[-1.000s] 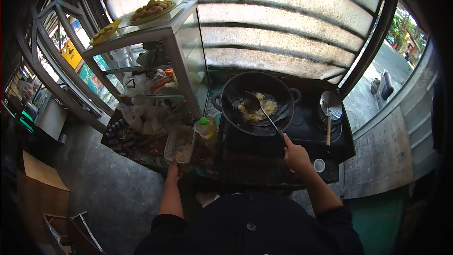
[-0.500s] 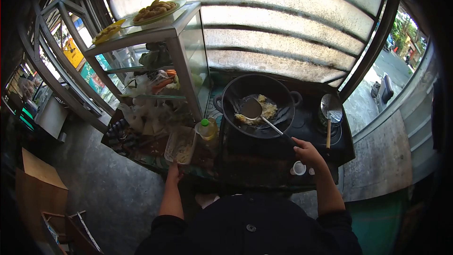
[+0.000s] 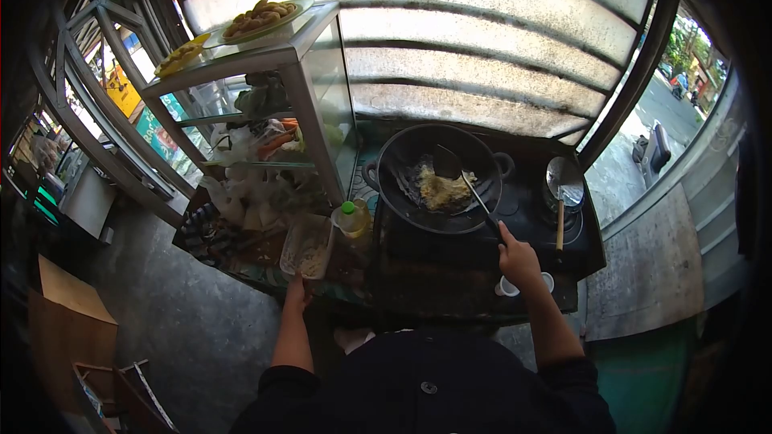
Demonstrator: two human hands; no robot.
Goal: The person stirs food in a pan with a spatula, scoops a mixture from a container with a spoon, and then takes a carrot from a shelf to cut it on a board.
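Observation:
My right hand (image 3: 519, 260) is closed around the dark handle of a spatula (image 3: 480, 202). Its broad blade is tilted up inside a black wok (image 3: 392, 162), at the far side of a clump of yellowish frying food (image 3: 442, 193). Near the counter's front edge, my left hand (image 3: 297, 292) grips the near rim of a clear plastic container (image 3: 299, 237); the fingers beneath are partly hidden. Some pale, shredded-looking food (image 3: 310, 260) lies in that container. Beside it stands a bottle with a green cap (image 3: 349, 208), holding yellowish liquid.
On the right burner sits a small pan (image 3: 565, 181) with a wooden-handled utensil (image 3: 560, 229). White cups (image 3: 505, 288) are near my right wrist. A glass display case (image 3: 297, 52) stands left, with a plate of fried pieces (image 3: 261, 19) and a yellow dish (image 3: 183, 56) on top.
The spatula blade has moved to the far side of the food and tilted up. The food is gathered into a more compact clump. My right hand has shifted slightly; my left hand stays at the container.

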